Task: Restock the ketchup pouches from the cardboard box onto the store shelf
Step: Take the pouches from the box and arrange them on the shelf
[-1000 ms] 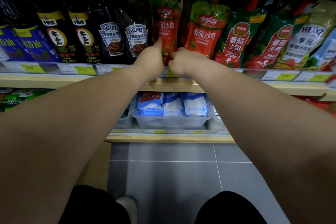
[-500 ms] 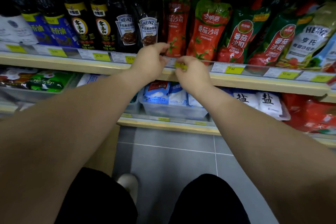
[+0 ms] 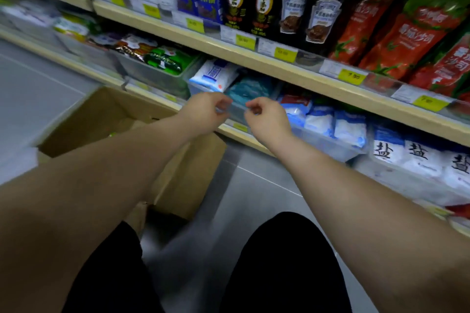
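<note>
Head view: cardboard box (image 3: 106,114) open, contents hidden; ketchup pouches (image 3: 407,38) on shelf (image 3: 279,68).

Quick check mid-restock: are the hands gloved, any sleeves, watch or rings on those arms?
No gloves: the left hand and right hand are bare. The left forearm and right forearm are uncovered to the frame edge: no sleeves, watch or bracelet. Blur hides any rings.

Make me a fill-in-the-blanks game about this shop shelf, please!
The brown cardboard box sits on the grey ____. The red ketchup pouches stand on the ____ shelf. The left hand and right hand hold ____. The small price tags are ____.
Missing words: floor; upper; nothing; yellow.
</note>
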The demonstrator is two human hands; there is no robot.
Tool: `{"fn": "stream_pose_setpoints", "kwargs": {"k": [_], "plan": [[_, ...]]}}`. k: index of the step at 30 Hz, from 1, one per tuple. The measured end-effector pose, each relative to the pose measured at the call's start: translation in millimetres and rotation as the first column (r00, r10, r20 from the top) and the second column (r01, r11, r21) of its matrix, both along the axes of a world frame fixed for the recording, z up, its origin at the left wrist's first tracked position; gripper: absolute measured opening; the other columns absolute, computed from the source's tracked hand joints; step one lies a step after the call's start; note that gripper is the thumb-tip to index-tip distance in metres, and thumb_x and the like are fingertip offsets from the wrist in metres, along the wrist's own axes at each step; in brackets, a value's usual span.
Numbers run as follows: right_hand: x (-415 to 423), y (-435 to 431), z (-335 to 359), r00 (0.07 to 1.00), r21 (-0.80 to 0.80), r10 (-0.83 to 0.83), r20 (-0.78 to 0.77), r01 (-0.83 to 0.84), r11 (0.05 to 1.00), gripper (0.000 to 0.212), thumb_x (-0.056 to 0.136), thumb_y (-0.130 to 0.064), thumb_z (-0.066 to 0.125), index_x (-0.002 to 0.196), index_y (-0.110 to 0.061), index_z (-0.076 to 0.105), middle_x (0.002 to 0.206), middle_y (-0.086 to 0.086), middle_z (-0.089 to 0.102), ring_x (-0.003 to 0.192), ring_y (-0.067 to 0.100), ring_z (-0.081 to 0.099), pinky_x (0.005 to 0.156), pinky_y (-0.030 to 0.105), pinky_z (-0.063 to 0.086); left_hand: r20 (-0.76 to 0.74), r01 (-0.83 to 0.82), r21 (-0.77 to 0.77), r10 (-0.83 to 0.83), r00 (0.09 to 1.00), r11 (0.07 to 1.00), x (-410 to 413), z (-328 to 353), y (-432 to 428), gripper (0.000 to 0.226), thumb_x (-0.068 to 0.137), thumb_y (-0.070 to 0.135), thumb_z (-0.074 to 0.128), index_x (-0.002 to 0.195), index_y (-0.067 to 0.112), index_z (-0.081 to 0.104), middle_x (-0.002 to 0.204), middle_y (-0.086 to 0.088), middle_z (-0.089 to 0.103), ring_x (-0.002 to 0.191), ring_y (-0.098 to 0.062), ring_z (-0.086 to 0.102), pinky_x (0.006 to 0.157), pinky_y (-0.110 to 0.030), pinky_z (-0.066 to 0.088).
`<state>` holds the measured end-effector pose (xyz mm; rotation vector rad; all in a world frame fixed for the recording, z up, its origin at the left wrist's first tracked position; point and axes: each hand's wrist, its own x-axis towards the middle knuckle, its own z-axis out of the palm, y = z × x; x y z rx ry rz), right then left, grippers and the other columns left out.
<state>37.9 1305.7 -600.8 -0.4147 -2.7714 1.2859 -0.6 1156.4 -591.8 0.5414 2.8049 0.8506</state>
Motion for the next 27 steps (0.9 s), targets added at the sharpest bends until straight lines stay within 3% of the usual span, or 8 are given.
{"fn": "stream_pose_setpoints", "kwargs": {"k": [3,6,14,17,19,22,25,27], "plan": [[-14.4,-59.4,-18.1,0.994,-0.084,0.073,0.083,-0.066,0.994,0.024,0.084,-0.016,0.055,0.106,-0.017,0.067,0.108,0.006,0.067,0.097,0.021,0.062,0.078,0.024,0.045,0.073,-0.078,-0.042,0.081,0.994,0.996,-11.3,-20.8,-69.3,0.033,0.086,0.023,0.062,0.119,0.016,0.060,0.109,-0.005,0.066,0.095,-0.020,0.061,0.085,-0.027,0.047],[-29.4,-114.9,-34.9,0.985,-0.188,0.095,0.146,-0.067,0.980,0.021,0.084,-0.019,0.058,0.103,-0.019,0.067,0.106,0.005,0.066,0.090,0.021,0.061,0.073,0.025,0.046,0.118,-0.122,-0.109,0.134,0.984,0.987,-27.6,-40.2,-133.9,0.034,0.085,0.021,0.061,0.119,0.014,0.060,0.110,-0.006,0.067,0.101,-0.022,0.062,0.083,-0.020,0.042],[-68.6,-245.0,-117.9,0.892,-0.320,0.100,0.440,0.052,0.946,0.024,0.086,-0.018,0.059,0.109,-0.012,0.064,0.115,0.012,0.065,0.101,0.029,0.062,0.086,0.038,0.052,0.357,-0.154,-0.294,0.258,0.898,0.943,-85.1,-112.6,-269.3,0.039,0.085,0.031,0.063,0.122,0.021,0.058,0.117,-0.002,0.064,0.102,-0.018,0.059,0.078,-0.022,0.040],[-72.9,-279.2,-150.7,0.834,-0.400,0.102,0.542,0.149,0.904,0.019,0.087,-0.015,0.058,0.104,-0.010,0.060,0.096,0.012,0.064,0.082,0.025,0.058,0.066,0.033,0.048,0.444,-0.130,-0.286,0.252,0.860,0.949,-98.4,-149.2,-297.2,0.041,0.085,0.032,0.064,0.123,0.018,0.058,0.120,-0.007,0.063,0.097,-0.019,0.060,0.075,-0.024,0.044],[-76.1,-300.5,-173.0,0.777,-0.428,0.111,0.620,0.216,0.878,0.017,0.088,-0.016,0.058,0.104,-0.011,0.057,0.088,0.009,0.060,0.080,0.022,0.056,0.063,0.031,0.048,0.539,-0.106,-0.276,0.245,0.806,0.955,-105.9,-177.0,-311.2,0.044,0.085,0.032,0.063,0.126,0.016,0.056,0.115,-0.010,0.062,0.095,-0.024,0.062,0.073,-0.029,0.050],[-72.7,-320.6,-200.0,0.641,-0.457,0.174,0.747,0.306,0.835,0.033,0.090,-0.022,0.057,0.121,-0.010,0.052,0.115,0.011,0.058,0.096,0.024,0.056,0.073,0.032,0.049,0.680,-0.106,-0.258,0.258,0.686,0.960,-107.7,-206.4,-319.0,0.042,0.088,0.029,0.060,0.127,0.015,0.053,0.105,-0.011,0.059,0.093,-0.026,0.061,0.069,-0.037,0.054],[-67.4,-337.1,-229.0,0.534,-0.458,0.205,0.820,0.399,0.794,0.042,0.091,-0.028,0.055,0.128,-0.010,0.047,0.130,0.009,0.053,0.106,0.023,0.053,0.089,0.034,0.045,0.736,-0.056,-0.287,0.258,0.626,0.956,-108.3,-234.1,-322.8,0.045,0.091,0.034,0.053,0.130,0.011,0.048,0.123,-0.017,0.056,0.102,-0.031,0.058,0.075,-0.040,0.052],[-65.7,-345.1,-245.9,0.517,-0.440,0.173,0.838,0.453,0.776,0.046,0.090,-0.029,0.057,0.130,-0.010,0.046,0.126,0.008,0.055,0.102,0.023,0.052,0.086,0.033,0.045,0.720,0.005,-0.348,0.264,0.641,0.937,-108.1,-249.3,-325.4,0.055,0.094,0.042,0.046,0.134,0.005,0.042,0.132,-0.019,0.051,0.113,-0.034,0.054,0.082,-0.035,0.046]]}}
